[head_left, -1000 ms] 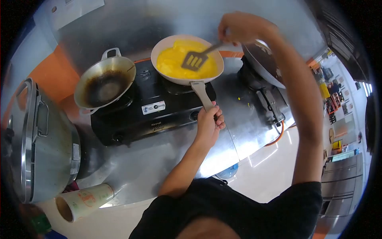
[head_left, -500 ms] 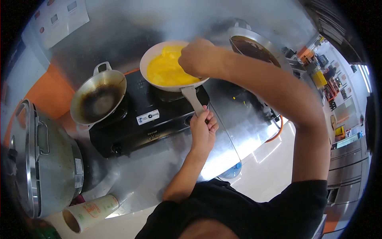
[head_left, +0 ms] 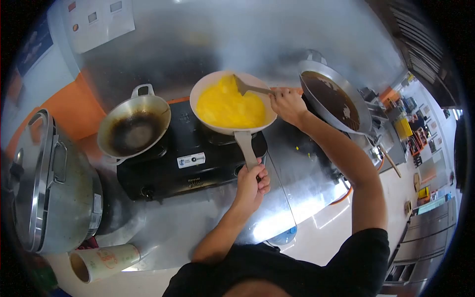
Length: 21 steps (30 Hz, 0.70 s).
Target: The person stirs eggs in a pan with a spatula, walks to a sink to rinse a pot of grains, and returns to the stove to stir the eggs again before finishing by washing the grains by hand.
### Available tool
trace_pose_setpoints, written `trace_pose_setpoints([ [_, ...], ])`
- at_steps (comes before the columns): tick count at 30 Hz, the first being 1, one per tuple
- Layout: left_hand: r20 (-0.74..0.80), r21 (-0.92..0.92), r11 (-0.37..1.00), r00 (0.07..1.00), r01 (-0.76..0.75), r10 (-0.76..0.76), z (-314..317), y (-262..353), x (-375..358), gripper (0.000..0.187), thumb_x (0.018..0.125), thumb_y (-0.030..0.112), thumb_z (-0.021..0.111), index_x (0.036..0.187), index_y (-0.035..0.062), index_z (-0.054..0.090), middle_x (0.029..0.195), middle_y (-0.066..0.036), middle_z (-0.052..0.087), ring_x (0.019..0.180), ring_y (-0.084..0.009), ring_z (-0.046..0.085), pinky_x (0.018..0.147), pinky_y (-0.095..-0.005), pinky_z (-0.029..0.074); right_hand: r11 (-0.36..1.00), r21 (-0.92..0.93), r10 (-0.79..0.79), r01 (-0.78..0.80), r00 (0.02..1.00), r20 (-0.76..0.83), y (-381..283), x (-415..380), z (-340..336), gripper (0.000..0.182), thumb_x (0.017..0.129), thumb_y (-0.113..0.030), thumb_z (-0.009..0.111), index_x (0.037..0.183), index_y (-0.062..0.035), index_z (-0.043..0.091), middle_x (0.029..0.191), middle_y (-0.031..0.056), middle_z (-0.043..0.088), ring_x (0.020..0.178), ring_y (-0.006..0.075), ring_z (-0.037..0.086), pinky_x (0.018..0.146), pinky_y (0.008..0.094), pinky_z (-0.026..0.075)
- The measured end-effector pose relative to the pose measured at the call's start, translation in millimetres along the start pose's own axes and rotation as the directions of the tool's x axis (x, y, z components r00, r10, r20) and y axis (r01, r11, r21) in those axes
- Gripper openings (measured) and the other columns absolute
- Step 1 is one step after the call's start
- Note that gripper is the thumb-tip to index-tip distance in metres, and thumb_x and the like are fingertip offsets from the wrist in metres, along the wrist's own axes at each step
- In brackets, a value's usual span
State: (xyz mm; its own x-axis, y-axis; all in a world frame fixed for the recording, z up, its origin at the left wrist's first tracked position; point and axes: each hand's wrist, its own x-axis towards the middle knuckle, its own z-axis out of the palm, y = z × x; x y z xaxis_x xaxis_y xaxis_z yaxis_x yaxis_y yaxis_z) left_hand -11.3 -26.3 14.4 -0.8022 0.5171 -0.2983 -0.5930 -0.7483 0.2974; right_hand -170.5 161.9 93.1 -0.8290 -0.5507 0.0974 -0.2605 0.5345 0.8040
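Observation:
My left hand (head_left: 253, 184) is wrapped round the handle of a pale frying pan (head_left: 246, 148), which sits on the right burner of a black gas stove (head_left: 208, 171). Yellow egg (head_left: 230, 106) spreads over most of the pan's floor, with a bare strip at the upper right. In my right hand (head_left: 289, 105) is a grey spatula (head_left: 255, 89), fingers closed round its handle. Its blade rests at the egg's upper edge, inside the pan.
A scorched, two-handled wok (head_left: 136, 129) occupies the left burner. To the right stands a large wok of dark brown liquid (head_left: 330, 101). A big lidded metal pot (head_left: 74, 183) and a paper cup (head_left: 105, 261) lie at the left. Small yellow bits (head_left: 297, 148) dot the counter.
My right hand has drawn back to the right from over the egg, bringing the spatula into sight. The view has shifted, so the pan appears lower. My left hand keeps its hold.

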Motion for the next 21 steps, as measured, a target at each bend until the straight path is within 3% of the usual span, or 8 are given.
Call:
trace_pose_setpoints([
  [2,-0.007,0.032,0.999,1.0,0.009,-0.008,-2.1,1.8,-0.1,0.016,0.086,0.008,0.05,0.099,0.0147,0.044,0.067,0.001,0.041,0.046,-0.006,0.034,0.039,-0.0212,0.026,1.0,0.0,0.007,-0.007,0.997,-0.081,5.4,6.0,13.4,0.031,0.08,-0.016,0.054,0.109,-0.0081,0.061,0.094,0.0088,0.06,0.078,0.0211,0.06,0.063,0.0316,0.05],
  [4,0.01,0.055,0.996,0.998,0.065,-0.065,-4.4,5.6,-0.3,0.016,0.085,0.008,0.05,0.099,0.0146,0.043,0.067,0.001,0.041,0.046,-0.0058,0.035,0.039,-0.0214,0.026,0.998,0.061,-0.008,0.031,0.94,-0.34,8.1,15.2,19.8,0.021,0.075,-0.018,0.056,0.093,-0.0094,0.063,0.086,0.0069,0.058,0.074,0.0202,0.061,0.063,0.0311,0.049],
  [8,0.01,0.059,0.997,0.998,0.057,-0.058,-1.9,5.3,-1.8,0.016,0.085,0.008,0.051,0.098,0.0144,0.044,0.067,0.001,0.041,0.046,-0.0056,0.035,0.04,-0.0213,0.026,0.972,0.157,-0.084,0.172,0.888,-0.451,18.9,28.0,26.0,0.016,0.077,-0.018,0.055,0.088,-0.0103,0.064,0.09,0.0046,0.058,0.076,0.0201,0.06,0.063,0.0317,0.049],
  [10,0.006,0.04,0.998,0.999,0.049,-0.05,-4.2,5.1,-2.7,0.016,0.085,0.008,0.051,0.099,0.0143,0.045,0.067,0.001,0.041,0.046,-0.0056,0.035,0.04,-0.0212,0.027,0.967,0.066,-0.235,0.247,0.959,-0.156,29.7,27.9,4.4,0.022,0.078,-0.016,0.053,0.097,-0.0142,0.064,0.103,0.0031,0.058,0.085,0.0199,0.059,0.068,0.0329,0.05],
  [14,0.011,0.024,0.999,0.999,0.038,-0.038,-2.6,5.3,-6.3,0.017,0.085,0.008,0.051,0.1,0.0141,0.045,0.067,0.001,0.041,0.047,-0.0057,0.036,0.041,-0.0211,0.027,0.956,0.205,-0.212,0.212,0.977,-0.02,56.8,16.7,-29.1,0.022,0.079,-0.014,0.052,0.097,-0.0144,0.065,0.096,0.0057,0.06,0.085,0.0235,0.061,0.069,0.036,0.049],
  [16,0.009,0.027,0.999,0.999,0.039,-0.039,-1.9,5.9,-5.0,0.017,0.085,0.008,0.051,0.101,0.0138,0.046,0.068,0.001,0.041,0.048,-0.0061,0.036,0.042,-0.0215,0.027,0.885,0.464,-0.123,0.043,0.982,0.145,76.2,0.5,-77.4,0.025,0.08,-0.011,0.052,0.102,-0.013,0.064,0.092,0.0102,0.062,0.085,0.0283,0.061,0.072,0.0398,0.048],
  [21,0.02,0.01,0.999,0.999,0.041,-0.041,-5.4,4.9,-2.1,0.017,0.086,0.008,0.051,0.1,0.0137,0.046,0.068,0.001,0.041,0.047,-0.0067,0.036,0.042,-0.0224,0.028,0.824,0.558,-0.08,-0.094,0.957,0.28,94.9,-35.0,-157.5,0.028,0.081,-0.009,0.054,0.107,-0.0122,0.063,0.094,0.0139,0.064,0.084,0.0326,0.06,0.077,0.0413,0.047],
])
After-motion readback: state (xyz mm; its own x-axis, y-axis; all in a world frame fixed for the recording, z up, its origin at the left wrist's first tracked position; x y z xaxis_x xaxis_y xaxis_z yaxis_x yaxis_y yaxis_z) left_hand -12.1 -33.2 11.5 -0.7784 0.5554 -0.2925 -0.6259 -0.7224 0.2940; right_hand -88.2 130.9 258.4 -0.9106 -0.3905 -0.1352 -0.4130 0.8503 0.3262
